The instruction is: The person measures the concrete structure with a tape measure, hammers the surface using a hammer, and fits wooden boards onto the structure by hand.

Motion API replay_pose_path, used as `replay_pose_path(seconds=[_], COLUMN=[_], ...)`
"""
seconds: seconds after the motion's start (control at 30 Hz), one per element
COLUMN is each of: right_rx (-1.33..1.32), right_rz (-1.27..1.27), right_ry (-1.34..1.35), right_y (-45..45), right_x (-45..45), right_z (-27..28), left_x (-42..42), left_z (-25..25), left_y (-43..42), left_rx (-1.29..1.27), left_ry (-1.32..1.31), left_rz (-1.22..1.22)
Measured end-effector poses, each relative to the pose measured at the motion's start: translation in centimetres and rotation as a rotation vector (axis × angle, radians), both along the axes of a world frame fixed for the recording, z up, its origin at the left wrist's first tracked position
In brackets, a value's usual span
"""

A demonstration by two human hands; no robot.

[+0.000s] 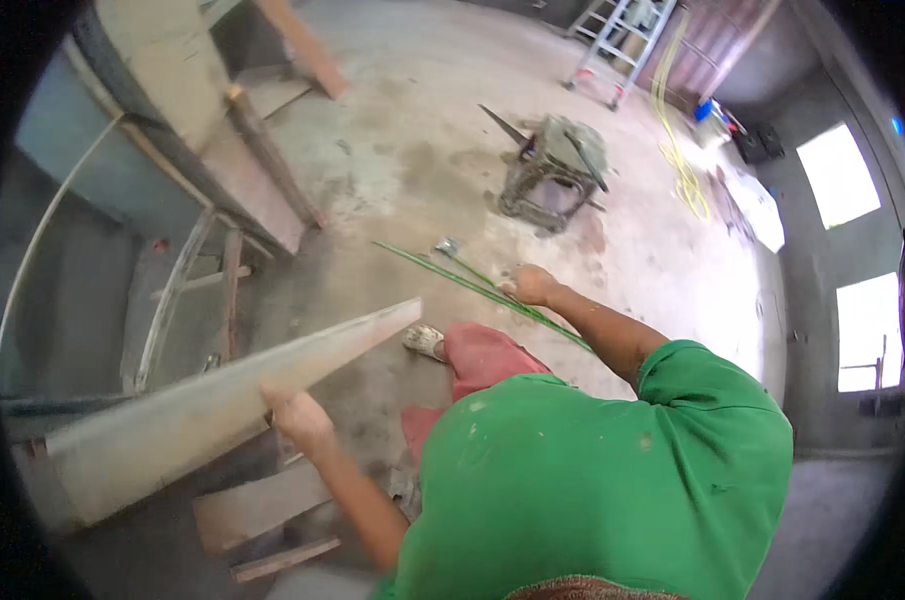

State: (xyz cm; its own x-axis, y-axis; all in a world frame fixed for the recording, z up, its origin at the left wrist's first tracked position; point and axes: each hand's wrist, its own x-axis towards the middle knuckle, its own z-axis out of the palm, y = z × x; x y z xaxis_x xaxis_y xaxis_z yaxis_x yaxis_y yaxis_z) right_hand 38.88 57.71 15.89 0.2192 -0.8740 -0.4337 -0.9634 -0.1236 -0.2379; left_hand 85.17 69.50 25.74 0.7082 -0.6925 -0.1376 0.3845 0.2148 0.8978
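Note:
My left hand [300,421] is at the lower edge of a long pale board [192,425], fingers closed on that edge. The board slants from the lower left up toward the middle. My right hand [532,286] is out in front, fingers curled round a thin green-handled tool with a small grey metal head [447,246]. What kind of tool it is I cannot make out. Close beside it runs a long, thin green rod [462,286], passing by my right hand and forearm.
A grey-splattered stool-like stand [557,175] with flat tools on it is ahead. A ladder [622,45] and yellow hose [675,150] are farther off. Wooden boards [262,505] lie below my left arm. A framed wall opening [177,270] borders the left, windows [840,175] the right.

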Motion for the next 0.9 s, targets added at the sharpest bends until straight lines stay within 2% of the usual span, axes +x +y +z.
replay_pose_path(seconds=[0.03,0.1,0.13,0.17,0.2,0.23,0.27,0.3,0.33,0.4,0.5,0.6,0.63,0.67,0.7,0.73,0.77,0.8,0.83,0.87,0.9], right_rx=[-0.022,-0.003,0.096,0.086,0.22,0.315,0.455,0.43,0.537,0.808,0.805,0.741,0.684,0.569,0.411,0.274,0.295,0.117,0.141,0.158,0.172], right_rz=[-0.012,-0.196,-0.273,-0.082,-0.279,-0.205,-0.308,-0.23,-0.016,-0.703,-0.773,-0.618,-0.536,-0.399,-0.198,-0.154,-0.163,-0.045,-0.088,-0.067,-0.045], right_ry=[0.012,-0.014,0.019,0.024,0.07,0.153,0.172,0.207,0.225,0.16,0.051,0.024,-0.022,-0.034,-0.03,-0.013,-0.054,-0.062,-0.149,-0.12,-0.094], right_y=[2.9,10.7,14.5,18.7,22.3,25.5,28.9,32.4,36.7,35.5,34.1,28.3,25.6,22.8,20.0,16.6,12.9,10.1,6.9,4.1,1.8], right_x=[-3.0,-6.4,-7.7,-10.1,-11.2,-12.8,-14.6,-16.4,-21.4,-15.0,-14.5,-15.0,-14.9,-15.6,-16.5,-15.2,-14.1,-14.2,-11.9,-11.3,-11.0], right_z=[-1.1,0.0,-0.1,-1.3,-1.6,-3.0,-4.5,-6.1,-12.3,-3.4,-2.9,-5.0,-5.2,-6.9,-8.9,-7.8,-7.3,-8.7,-6.2,-6.6,-7.2], left_x=[-0.3,-0.5,0.4,1.7,1.6,1.6,1.7,1.8,1.9,2.6,2.8,2.5,2.9,3.1,3.0,2.9,2.3,1.4,0.6,-0.1,-0.5], left_z=[0.5,-1.4,-3.4,-8.2,-8.4,-9.3,-10.3,-11.3,-12.4,-16.6,-16.9,-13.8,-12.8,-11.4,-9.2,-6.6,-4.3,-2.5,-1.0,0.1,1.0], left_y=[-0.8,-2.7,-3.1,-4.1,-4.2,-4.5,-4.8,-4.8,-4.6,-2.8,-0.2,3.0,4.0,4.6,5.2,5.5,5.8,5.9,6.0,5.7,5.2], left_rx=[0.177,0.364,0.347,0.178,0.274,0.239,0.251,0.289,0.326,0.304,0.319,0.435,0.546,0.659,0.667,0.731,0.798,0.811,0.721,0.626,0.633], left_ry=[-0.115,-0.157,-0.115,0.039,-0.017,-0.01,-0.023,0.016,0.057,0.011,-0.096,-0.182,-0.212,-0.241,-0.236,-0.328,-0.419,-0.412,-0.449,-0.489,-0.49], left_rz=[-0.051,-0.092,-0.125,-0.11,-0.17,-0.208,-0.192,-0.229,-0.256,-0.22,-0.186,-0.152,-0.179,-0.211,-0.202,-0.192,-0.188,-0.192,-0.079,0.035,0.034])
